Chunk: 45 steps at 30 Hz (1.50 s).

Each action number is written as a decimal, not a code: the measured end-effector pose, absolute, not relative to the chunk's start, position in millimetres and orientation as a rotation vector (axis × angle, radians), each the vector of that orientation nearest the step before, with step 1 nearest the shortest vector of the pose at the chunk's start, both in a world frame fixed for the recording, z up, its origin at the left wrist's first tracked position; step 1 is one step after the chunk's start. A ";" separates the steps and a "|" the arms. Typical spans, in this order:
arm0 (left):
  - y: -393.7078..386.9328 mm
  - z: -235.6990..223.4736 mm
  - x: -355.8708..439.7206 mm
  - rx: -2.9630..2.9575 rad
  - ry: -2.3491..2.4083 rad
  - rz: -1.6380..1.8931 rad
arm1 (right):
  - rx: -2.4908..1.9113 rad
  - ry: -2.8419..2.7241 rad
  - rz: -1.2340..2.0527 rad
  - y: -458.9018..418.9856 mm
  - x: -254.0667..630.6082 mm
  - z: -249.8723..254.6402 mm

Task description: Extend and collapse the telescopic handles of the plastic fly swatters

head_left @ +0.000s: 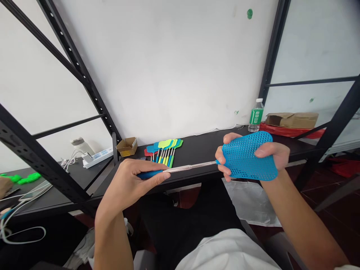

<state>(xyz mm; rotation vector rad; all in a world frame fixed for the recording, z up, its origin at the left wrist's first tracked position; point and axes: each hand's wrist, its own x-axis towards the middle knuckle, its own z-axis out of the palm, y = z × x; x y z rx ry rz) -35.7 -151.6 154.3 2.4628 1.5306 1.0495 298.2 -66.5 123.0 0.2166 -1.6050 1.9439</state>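
Observation:
Held level above my lap is a blue fly swatter (pixel 247 155) with a perforated head and a thin metal shaft. My left hand (pixel 137 180) is closed round its blue handle, with the thumb lying along the near end of the shaft. Across the swatter's head, my right hand (pixel 274 150) grips with the thumb on top and the fingers behind, their tips showing past the far edge. On the black shelf beyond, a row of fly swatters (pixel 165 146) in blue, yellow, green and red lies overlapping, handles towards me.
A small open cardboard box (pixel 127 147) stands left of the row, beside a white power strip (pixel 98 157) with cables. At the right back are a water bottle (pixel 255 116) and a torn cardboard box (pixel 292 120). Black metal posts (pixel 75 67) frame the shelf.

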 end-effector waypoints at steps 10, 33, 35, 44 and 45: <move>-150.9 154.3 -28.7 2.485 1.495 1.081 | 0.189 -1.556 1.980 -68.1 294.8 123.4; -147.2 151.5 -18.3 2.469 1.445 1.090 | 0.184 -1.547 2.016 -70.2 289.8 122.7; -146.6 150.9 -17.1 2.463 1.449 1.098 | 0.226 -1.538 2.031 -70.5 288.8 123.0; -148.6 151.5 -12.7 2.468 1.455 1.100 | 0.186 -1.527 2.008 -72.9 285.4 123.4; -148.8 151.6 -12.4 2.473 1.460 1.098 | 0.187 -1.524 2.003 -73.0 284.8 123.2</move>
